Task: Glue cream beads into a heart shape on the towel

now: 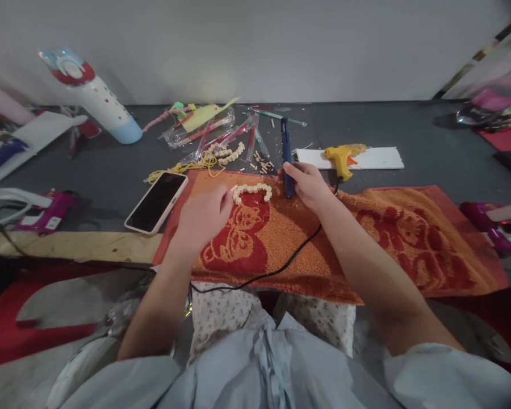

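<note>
My left hand, slightly blurred, is closed with its fingertips together at the left end of a curved strip of small cream pieces. Whether it pinches the strip or a small piece beside it, I cannot make out. The strip lies in an arch on an orange and red towel. Further right, my right hand is wrapped round a long, slim dark blue tool, held upright; its exact kind is unclear. Loose cream bits and more joined cream strips lie just behind the towel.
A yellow glue gun rests on a white strip, its black cable crossing the towel. Left are a phone, yellow cord and a spotted bottle. Plastic-wrapped sticks lie behind. Purple clamps flank the table.
</note>
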{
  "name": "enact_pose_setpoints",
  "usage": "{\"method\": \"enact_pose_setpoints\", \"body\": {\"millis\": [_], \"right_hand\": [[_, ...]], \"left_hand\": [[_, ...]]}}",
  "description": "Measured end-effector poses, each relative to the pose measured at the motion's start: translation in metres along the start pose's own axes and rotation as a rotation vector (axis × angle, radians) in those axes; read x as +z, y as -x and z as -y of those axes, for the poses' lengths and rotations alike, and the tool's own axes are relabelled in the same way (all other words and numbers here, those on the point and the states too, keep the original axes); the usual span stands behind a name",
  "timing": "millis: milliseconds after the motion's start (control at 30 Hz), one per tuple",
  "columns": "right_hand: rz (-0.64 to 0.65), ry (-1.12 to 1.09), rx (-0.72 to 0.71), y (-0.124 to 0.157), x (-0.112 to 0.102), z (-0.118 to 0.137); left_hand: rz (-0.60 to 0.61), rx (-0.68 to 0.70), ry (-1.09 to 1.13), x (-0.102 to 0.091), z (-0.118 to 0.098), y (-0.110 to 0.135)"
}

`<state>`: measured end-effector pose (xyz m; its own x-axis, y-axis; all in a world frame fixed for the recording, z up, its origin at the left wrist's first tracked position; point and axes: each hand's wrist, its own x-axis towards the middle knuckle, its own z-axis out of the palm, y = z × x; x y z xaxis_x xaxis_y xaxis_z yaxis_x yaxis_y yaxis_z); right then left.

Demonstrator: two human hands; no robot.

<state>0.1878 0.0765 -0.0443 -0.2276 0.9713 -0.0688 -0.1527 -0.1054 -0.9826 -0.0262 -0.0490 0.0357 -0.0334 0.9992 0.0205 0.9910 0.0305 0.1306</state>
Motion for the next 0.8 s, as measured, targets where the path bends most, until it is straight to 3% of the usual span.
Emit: {"method": "enact_pose_setpoints", "body": {"millis": [100,200,500,800], "right_hand": [[0.003,-0.012,0.007,-0.001,-0.001,-0.001],[0.007,-0.013,0.004,-0.002,-0.002,-0.001],[0.026,0.004,0.014,-0.003,-0.003,-0.001],[0.022,0.000,0.012,-0.005,-0.002,-0.002]], "left_hand": [[0.141,0.014,-0.017,0.012,-0.004,0.023],[0.198,-0.016,-0.093,0.019,-0.005,0.033],[0.062,0.033,-0.036,0.030,-0.004,0.030],[0.062,0.020,0.064,0.034,-0.006,0.025]]}}
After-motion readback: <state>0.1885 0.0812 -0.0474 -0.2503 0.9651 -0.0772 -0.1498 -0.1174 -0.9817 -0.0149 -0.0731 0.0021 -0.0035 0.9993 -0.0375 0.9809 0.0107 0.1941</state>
